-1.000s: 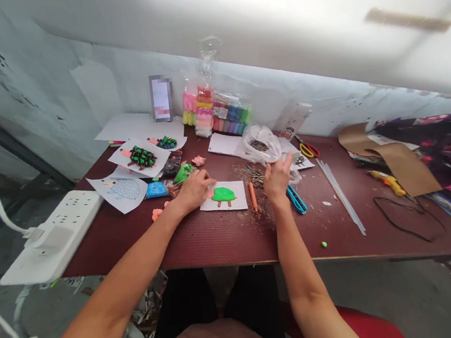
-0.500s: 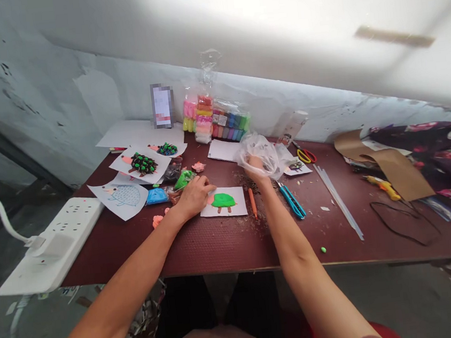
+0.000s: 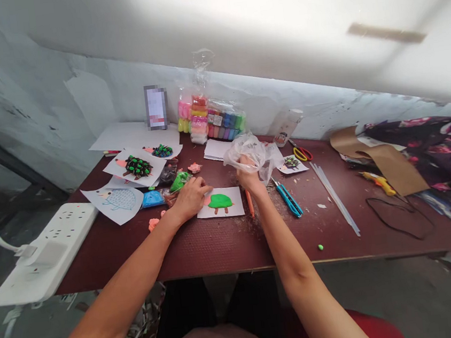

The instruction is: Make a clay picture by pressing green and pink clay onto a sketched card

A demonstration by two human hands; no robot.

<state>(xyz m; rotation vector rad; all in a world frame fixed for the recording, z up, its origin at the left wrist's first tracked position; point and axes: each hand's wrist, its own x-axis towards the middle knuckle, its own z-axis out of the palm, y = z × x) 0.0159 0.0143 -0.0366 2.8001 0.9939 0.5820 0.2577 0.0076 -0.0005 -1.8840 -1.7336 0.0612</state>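
My left hand (image 3: 191,197) lies at the left edge of a small white card (image 3: 235,207), its bent fingers partly apart and touching the edge. On the card is a hedgehog shape with a green clay body (image 3: 220,201), pink head and brown legs. My right hand (image 3: 248,176) reaches into a crumpled clear plastic bag (image 3: 232,155); its fingers are hidden there. An orange pen-like tool (image 3: 249,204) lies between the card and my right wrist. Just beyond my left hand are an opened packet of green clay (image 3: 179,181) and a blue packet (image 3: 153,198).
Finished hedgehog cards (image 3: 156,168) and a blue hedgehog drawing (image 3: 119,200) lie left. Colored clay packs (image 3: 200,120) stand behind. Rightward are a teal cutter (image 3: 289,199), scissors (image 3: 302,153), glue sticks (image 3: 335,198) and a yellow glue gun (image 3: 380,182). A power strip (image 3: 44,252) sits far left.
My right hand and the plastic bag have shifted left and a little toward me, over the top of the orange tool. My left hand stays by the card. The view has turned slightly.
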